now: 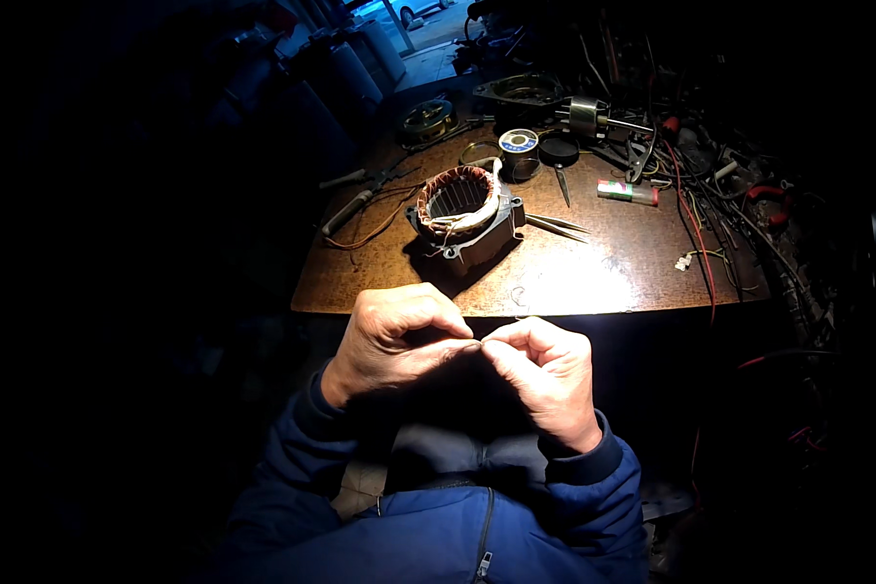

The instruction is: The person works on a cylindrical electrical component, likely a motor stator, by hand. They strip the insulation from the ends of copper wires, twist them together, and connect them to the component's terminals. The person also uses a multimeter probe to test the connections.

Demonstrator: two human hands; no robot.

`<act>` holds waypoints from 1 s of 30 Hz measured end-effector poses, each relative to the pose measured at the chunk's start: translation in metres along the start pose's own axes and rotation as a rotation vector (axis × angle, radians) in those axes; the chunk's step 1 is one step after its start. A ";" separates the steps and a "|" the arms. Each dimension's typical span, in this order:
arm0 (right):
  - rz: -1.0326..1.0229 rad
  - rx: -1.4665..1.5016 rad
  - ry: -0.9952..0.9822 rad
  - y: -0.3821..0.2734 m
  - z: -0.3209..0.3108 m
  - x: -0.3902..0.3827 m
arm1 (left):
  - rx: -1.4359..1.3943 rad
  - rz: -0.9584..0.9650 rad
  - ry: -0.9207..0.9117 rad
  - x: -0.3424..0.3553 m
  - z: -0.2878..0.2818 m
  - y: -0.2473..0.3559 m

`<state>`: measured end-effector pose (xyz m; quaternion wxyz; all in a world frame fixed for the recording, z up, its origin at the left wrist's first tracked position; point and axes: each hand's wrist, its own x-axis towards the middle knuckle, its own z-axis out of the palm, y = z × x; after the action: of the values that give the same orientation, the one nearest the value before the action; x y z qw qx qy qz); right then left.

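Pliers point(360, 201) lie at left on the bench point(346, 273), then comes the left hand point(380, 336), thumb and forefinger pinched, before the near edge. Beyond, a stator point(469, 230) sits on the bench; the right hand point(557, 375) pinches likewise, tips meeting the left's, anything held too small to tell.

We see a mostly dark scene with one hard pool of light around the centre. It burns the tabletop point(579, 282) to white glare right of centre and strongly lights the left hand point(399, 336) and right hand point(550, 375), both of which look sharp to us. A dense shadow lies beneath the motor housing point(487, 243). Cold blue light enters through an opening point(423, 63) at upper centre-left. The left side and corners sink to near black, and tangled cables point(740, 209) at right dissolve into gloom, hiding detail from us.
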<state>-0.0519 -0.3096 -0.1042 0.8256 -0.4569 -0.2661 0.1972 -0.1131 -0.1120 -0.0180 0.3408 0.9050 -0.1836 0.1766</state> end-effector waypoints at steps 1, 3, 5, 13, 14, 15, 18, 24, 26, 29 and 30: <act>-0.033 -0.049 0.028 -0.005 -0.004 -0.001 | 0.005 0.004 -0.020 0.007 0.004 -0.001; -0.069 -0.153 0.088 -0.010 -0.010 -0.007 | 0.048 0.052 -0.062 0.018 0.013 -0.010; -0.124 -0.172 0.084 0.008 -0.005 0.000 | 0.020 -0.020 -0.004 0.010 0.013 -0.007; -0.066 -0.284 0.124 -0.009 -0.020 -0.013 | -0.115 -0.088 0.102 0.009 0.039 -0.020; -0.093 -0.319 0.143 -0.008 -0.020 -0.014 | -0.116 -0.065 0.102 0.011 0.043 -0.020; -0.153 -0.366 0.161 -0.004 -0.020 -0.013 | -0.078 -0.004 0.082 0.014 0.043 -0.018; -0.176 -0.406 0.171 -0.001 -0.020 -0.010 | -0.067 -0.002 0.082 0.013 0.044 -0.023; -0.157 -0.391 0.161 0.006 -0.017 -0.004 | -0.123 0.027 0.087 0.011 0.043 -0.034; -0.147 -0.365 0.150 0.001 -0.016 -0.005 | -0.129 0.033 0.081 0.011 0.041 -0.028; -0.132 -0.339 0.128 -0.006 -0.013 -0.006 | -0.123 0.030 0.103 0.011 0.038 -0.027; -0.125 -0.354 0.109 -0.008 -0.012 -0.006 | -0.111 0.049 0.115 0.009 0.037 -0.031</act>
<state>-0.0484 -0.3247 -0.1039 0.7562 -0.5874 -0.2796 0.0706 -0.0846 -0.1178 -0.0575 0.3959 0.8683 -0.1952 0.2264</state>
